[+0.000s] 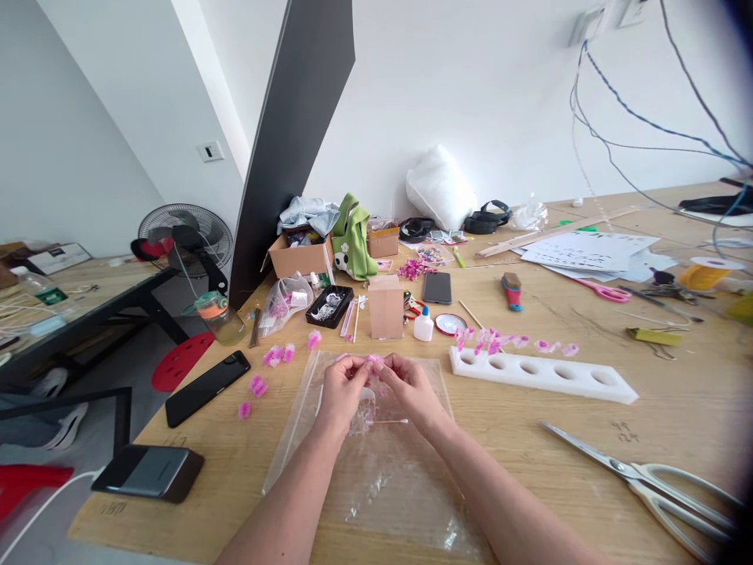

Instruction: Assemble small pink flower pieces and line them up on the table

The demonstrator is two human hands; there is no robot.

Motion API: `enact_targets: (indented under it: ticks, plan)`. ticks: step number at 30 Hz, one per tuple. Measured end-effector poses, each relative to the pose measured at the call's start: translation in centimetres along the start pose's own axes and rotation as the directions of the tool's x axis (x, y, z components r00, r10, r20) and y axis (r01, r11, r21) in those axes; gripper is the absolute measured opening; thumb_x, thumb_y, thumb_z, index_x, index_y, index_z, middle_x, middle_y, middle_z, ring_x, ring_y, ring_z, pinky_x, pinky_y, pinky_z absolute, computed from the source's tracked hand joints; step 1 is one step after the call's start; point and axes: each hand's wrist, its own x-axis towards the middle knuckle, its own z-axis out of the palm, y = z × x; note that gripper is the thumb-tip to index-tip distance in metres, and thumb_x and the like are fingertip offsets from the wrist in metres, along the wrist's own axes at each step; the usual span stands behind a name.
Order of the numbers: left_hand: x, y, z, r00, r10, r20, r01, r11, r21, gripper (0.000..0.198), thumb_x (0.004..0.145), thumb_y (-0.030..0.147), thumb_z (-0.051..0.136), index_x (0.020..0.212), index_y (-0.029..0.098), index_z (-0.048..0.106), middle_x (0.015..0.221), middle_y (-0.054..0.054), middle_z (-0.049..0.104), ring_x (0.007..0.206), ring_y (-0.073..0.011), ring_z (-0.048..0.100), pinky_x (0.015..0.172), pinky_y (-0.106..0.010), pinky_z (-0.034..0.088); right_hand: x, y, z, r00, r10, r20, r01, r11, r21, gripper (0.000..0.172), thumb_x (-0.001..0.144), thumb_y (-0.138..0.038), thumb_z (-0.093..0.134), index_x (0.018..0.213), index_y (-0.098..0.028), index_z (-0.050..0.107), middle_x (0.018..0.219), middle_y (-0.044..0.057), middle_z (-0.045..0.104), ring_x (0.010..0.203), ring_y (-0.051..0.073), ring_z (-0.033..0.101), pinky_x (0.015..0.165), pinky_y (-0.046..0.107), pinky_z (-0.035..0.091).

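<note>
My left hand (346,386) and my right hand (410,386) meet above a clear plastic sheet (400,486). Their fingertips pinch a small pink flower-like piece (374,359) between them; its lower part is hidden by the fingers. Beneath the hands lie a cotton swab (388,421) and a whitish, clear heap (361,416) that I cannot make out. Several loose pink pieces (257,385) are scattered left of the sheet. To the right, a white foam block (544,375) with round holes has a row of pink petals (488,340) along its back edge.
Large scissors (632,469) lie at the right front. A black phone (208,388) and a dark device (148,472) are near the left edge. Behind my hands stand a wooden block (386,308), a glue bottle (423,324) and a black tray (330,307). A jar (220,318) stands farther left.
</note>
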Motion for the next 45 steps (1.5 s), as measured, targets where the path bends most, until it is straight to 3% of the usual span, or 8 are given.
enact_targets:
  ticks: [10, 16, 23, 29, 40, 45]
  plan:
    - [-0.3, 0.6, 0.2, 0.997, -0.062, 0.046, 0.064, 0.997, -0.031, 0.030, 0.066, 0.044, 0.071, 0.066, 0.014, 0.068, 0.064, -0.002, 0.058, 0.061, -0.0114, 0.050, 0.059, -0.022, 0.043, 0.2, 0.5, -0.1, 0.999, -0.050, -0.009, 0.050, 0.998, 0.029, 0.036, 0.078, -0.052, 0.057, 0.068, -0.017, 0.057, 0.059, 0.001, 0.056, 0.055, 0.013, 0.046, 0.052, 0.024, 0.036]
    - [-0.5, 0.9, 0.3, 0.995, -0.084, 0.058, 0.085, 0.996, -0.009, 0.030, 0.061, 0.042, 0.076, 0.065, 0.014, 0.068, 0.061, -0.001, 0.058, 0.057, -0.0100, 0.048, 0.057, -0.021, 0.042, 0.3, 0.7, -0.2, 0.994, -0.071, -0.081, 0.074, 0.997, 0.034, 0.037, 0.077, -0.054, 0.058, 0.069, -0.018, 0.056, 0.065, 0.002, 0.058, 0.059, 0.014, 0.048, 0.055, 0.025, 0.040]
    - [-0.2, 0.6, 0.1, 0.997, -0.071, 0.033, 0.071, 0.997, -0.002, 0.029, 0.059, 0.040, 0.076, 0.063, 0.013, 0.066, 0.059, 0.000, 0.057, 0.055, -0.0099, 0.048, 0.055, -0.021, 0.041, 0.3, 0.6, -0.3, 0.993, -0.052, -0.109, 0.053, 0.999, 0.004, 0.041, 0.078, -0.057, 0.056, 0.066, -0.018, 0.053, 0.060, -0.001, 0.050, 0.056, 0.013, 0.044, 0.052, 0.024, 0.036]
    - [-0.2, 0.4, 0.1, 0.996, -0.074, 0.049, 0.072, 0.997, 0.030, 0.029, 0.058, 0.040, 0.076, 0.061, 0.014, 0.065, 0.056, 0.000, 0.055, 0.055, -0.0111, 0.048, 0.055, -0.022, 0.040, 0.2, 0.0, -0.4, 0.983, -0.053, -0.177, 0.056, 0.998, 0.015, 0.039, 0.078, -0.056, 0.056, 0.071, -0.018, 0.057, 0.066, 0.001, 0.058, 0.062, 0.016, 0.050, 0.057, 0.026, 0.039]
    - [0.0, -0.3, -0.2, 0.991, 0.117, 0.063, -0.130, 0.953, 0.273, 0.013, 0.068, 0.026, 0.065, 0.059, 0.016, 0.063, 0.057, 0.000, 0.055, 0.056, -0.0121, 0.047, 0.057, -0.023, 0.036, 0.6, 1.1, -0.5, 0.977, -0.110, -0.185, 0.089, 0.989, -0.118, 0.031, 0.075, -0.046, 0.061, 0.068, -0.016, 0.060, 0.066, 0.004, 0.059, 0.064, 0.017, 0.052, 0.059, 0.028, 0.039]
    - [0.0, -0.3, -0.2, 0.996, 0.061, 0.065, -0.075, 0.969, 0.233, 0.015, 0.068, 0.028, 0.065, 0.059, 0.016, 0.062, 0.056, 0.001, 0.053, 0.054, -0.0117, 0.046, 0.057, -0.024, 0.037, 0.5, 0.9, -0.5, 0.981, -0.059, -0.184, 0.049, 0.997, -0.062, 0.033, 0.076, -0.050, 0.059, 0.070, -0.017, 0.061, 0.066, 0.003, 0.058, 0.063, 0.016, 0.050, 0.059, 0.027, 0.038]
